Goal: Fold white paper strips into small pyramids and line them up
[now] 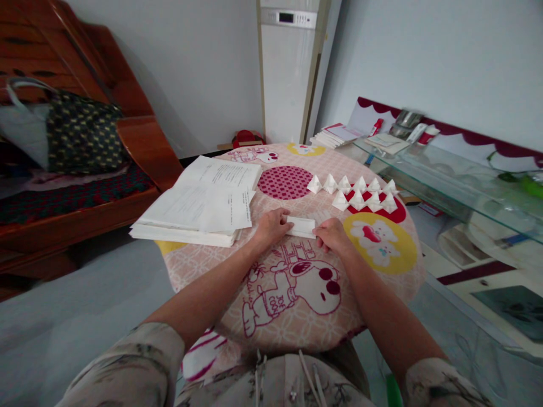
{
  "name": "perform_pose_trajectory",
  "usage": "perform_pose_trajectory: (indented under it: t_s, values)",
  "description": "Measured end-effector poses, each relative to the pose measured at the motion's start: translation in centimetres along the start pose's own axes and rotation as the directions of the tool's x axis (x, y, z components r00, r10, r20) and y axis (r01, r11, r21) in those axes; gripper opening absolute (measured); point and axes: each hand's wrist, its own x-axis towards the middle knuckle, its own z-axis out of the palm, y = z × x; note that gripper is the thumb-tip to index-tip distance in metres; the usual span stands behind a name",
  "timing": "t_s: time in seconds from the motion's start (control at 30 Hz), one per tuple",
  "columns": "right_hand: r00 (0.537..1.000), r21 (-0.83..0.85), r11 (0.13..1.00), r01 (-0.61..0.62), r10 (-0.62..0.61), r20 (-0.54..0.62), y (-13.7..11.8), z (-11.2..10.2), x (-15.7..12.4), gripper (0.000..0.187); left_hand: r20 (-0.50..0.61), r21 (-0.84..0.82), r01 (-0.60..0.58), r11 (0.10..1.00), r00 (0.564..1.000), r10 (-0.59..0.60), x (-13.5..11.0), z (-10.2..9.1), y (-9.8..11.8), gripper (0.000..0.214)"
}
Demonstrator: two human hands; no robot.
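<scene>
A folded strip of white paper (301,226) lies on the round table covered by a pink cartoon-print cloth (297,294). My left hand (272,226) pinches the strip's left end, fingers closed on it. My right hand (334,236) presses and grips its right end with bent fingers. Beyond the strip, several small folded white paper pieces (360,192) stand in two rows on the cloth. A thick stack of printed paper sheets (203,203) rests on the table's left edge, close to my left hand.
A glass-topped cabinet (458,181) with booklets and small items runs along the right. A tall white air conditioner (288,68) stands by the back wall. A wooden bench (85,169) with a patterned bag (80,133) sits to the left.
</scene>
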Motion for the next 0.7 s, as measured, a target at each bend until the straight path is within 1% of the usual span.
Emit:
perform_pose_trajectory:
  t_s: [0.1, 0.27, 0.4, 0.53, 0.7]
  values:
    - [1.0, -0.015, 1.0, -0.017, 0.017, -0.012, -0.1, 0.1, 0.2, 0.037, 0.014, 0.011, 0.02, 1.0, 1.0, -0.02, 0.1, -0.1, 0.0, 0.041]
    - [0.999, -0.082, 0.996, -0.032, 0.031, -0.019, -0.8, 0.0, -0.1, 0.038, -0.017, 0.061, 0.029, 0.998, 0.999, -0.028, 0.4, 0.2, 0.3, 0.039]
    - [0.998, -0.125, 0.991, -0.043, 0.037, -0.052, -1.2, 0.0, -0.3, 0.037, -0.027, 0.104, 0.03, 0.994, 0.999, -0.028, 0.4, 0.5, 0.5, 0.038]
    - [0.997, -0.108, 0.993, -0.043, 0.036, -0.068, -1.0, 0.1, -0.1, 0.032, -0.027, 0.124, 0.053, 0.991, 0.998, -0.05, 0.4, 0.6, 0.7, 0.036]
    - [0.995, -0.092, 0.994, -0.064, 0.057, -0.077, -1.0, 0.2, -0.1, 0.028, -0.05, 0.097, 0.071, 0.993, 0.997, -0.066, 0.5, 0.7, 0.5, 0.032]
